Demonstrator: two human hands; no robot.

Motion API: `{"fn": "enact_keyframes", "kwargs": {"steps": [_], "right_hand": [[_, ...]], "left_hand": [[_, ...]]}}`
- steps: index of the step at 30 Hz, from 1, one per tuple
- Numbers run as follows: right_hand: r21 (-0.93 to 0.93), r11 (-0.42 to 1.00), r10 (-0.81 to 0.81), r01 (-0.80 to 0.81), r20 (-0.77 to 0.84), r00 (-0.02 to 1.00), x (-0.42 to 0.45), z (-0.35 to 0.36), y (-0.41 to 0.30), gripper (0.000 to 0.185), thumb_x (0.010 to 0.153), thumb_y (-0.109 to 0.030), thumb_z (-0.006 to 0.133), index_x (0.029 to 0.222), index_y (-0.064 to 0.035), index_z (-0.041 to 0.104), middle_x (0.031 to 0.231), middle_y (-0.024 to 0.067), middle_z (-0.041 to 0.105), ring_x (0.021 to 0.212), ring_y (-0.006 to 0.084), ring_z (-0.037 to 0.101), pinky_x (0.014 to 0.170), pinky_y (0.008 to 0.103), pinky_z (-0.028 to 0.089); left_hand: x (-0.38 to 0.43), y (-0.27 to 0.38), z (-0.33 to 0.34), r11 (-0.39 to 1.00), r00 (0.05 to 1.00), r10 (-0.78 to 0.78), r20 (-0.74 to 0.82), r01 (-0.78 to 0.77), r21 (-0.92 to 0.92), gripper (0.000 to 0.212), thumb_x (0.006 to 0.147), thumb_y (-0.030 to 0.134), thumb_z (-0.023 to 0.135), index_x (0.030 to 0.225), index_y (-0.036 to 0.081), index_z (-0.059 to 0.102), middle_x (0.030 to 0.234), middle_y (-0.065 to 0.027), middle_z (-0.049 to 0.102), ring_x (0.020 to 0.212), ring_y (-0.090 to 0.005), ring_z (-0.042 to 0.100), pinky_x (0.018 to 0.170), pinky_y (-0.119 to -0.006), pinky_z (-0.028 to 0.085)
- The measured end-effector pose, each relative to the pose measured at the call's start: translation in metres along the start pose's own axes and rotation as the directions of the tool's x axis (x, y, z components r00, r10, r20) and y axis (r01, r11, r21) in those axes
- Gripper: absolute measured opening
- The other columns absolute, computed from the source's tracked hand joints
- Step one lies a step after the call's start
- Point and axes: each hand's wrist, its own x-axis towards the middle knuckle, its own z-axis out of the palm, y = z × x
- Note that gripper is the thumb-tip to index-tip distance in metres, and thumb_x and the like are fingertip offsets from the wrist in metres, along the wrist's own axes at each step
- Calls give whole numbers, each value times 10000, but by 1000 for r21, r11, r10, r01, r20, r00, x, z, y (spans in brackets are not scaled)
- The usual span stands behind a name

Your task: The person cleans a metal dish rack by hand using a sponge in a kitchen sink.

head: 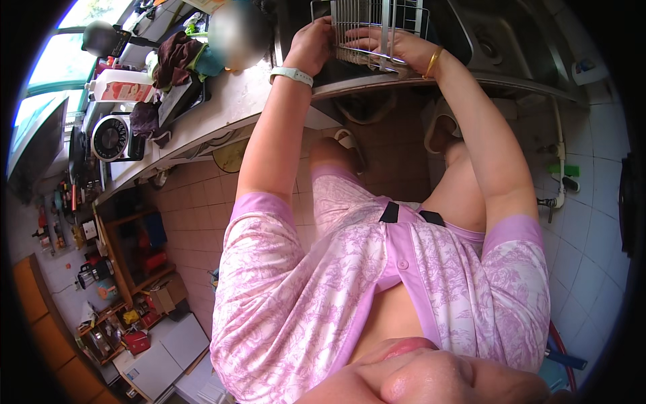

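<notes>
A metal wire rack (371, 30) with upright bars stands over the near edge of the sink counter at the top. On its left side my left hand (315, 45), with a pale watch band at the wrist, grips the frame; its fingertips are partly hidden. My right hand (404, 48), wearing a gold-coloured bangle, holds the rack's right side, its bent fingers reaching among the wires. Brownish material of unclear kind shows along the bottom of the rack.
A steel sink basin (487, 45) lies to the right. On the left counter (242, 98) are a white plastic jug (121, 86), a dark cloth (176, 58) and a round-faced appliance (110, 138). Below the right counter, a pipe (560, 171) runs down the tiled wall.
</notes>
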Motion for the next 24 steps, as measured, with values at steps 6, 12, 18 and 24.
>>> {"fn": "enact_keyframes", "kwargs": {"steps": [6, 12, 18, 24], "right_hand": [[-228, 974, 8, 0, 32, 999, 8, 5, 8, 476, 796, -80, 503, 1246, -80, 348, 1178, 37, 459, 1116, 110, 402, 881, 224, 337], [-340, 936, 102, -95, 3, 995, 18, 13, 0, 450, 765, 17, 453, 1199, -76, 385, 1164, 31, 463, 1077, 110, 430, 874, 226, 345], [-398, 911, 67, -109, -118, 991, 22, 13, 12, 404, 765, 40, 450, 1156, -56, 423, 1150, 42, 478, 970, 143, 483, 845, 274, 378], [-601, 763, 132, -238, -215, 968, 14, 10, 7, 271, 800, -55, 433, 1058, -68, 516, 1057, 93, 533, 929, 182, 513, 801, 292, 414]], "left_hand": [[2, -3, -1, 999, 997, 20, -74, -17, 39, 238, 797, 59, 350, 959, 37, 523, 738, -54, 549, 662, -170, 542, 550, -319, 463], [-8, 4, 8, 998, 996, 4, -86, 1, 58, 229, 789, 49, 356, 942, 45, 526, 726, -51, 550, 631, -158, 539, 530, -309, 466], [-8, 5, 6, 996, 995, 5, -96, 4, 93, 202, 801, 71, 381, 930, 59, 536, 747, -44, 558, 666, -159, 552, 537, -309, 466], [-6, 4, 3, 996, 995, -26, -96, 35, 88, 188, 799, 82, 394, 921, 69, 537, 763, -34, 557, 699, -154, 553, 545, -297, 455]]}}
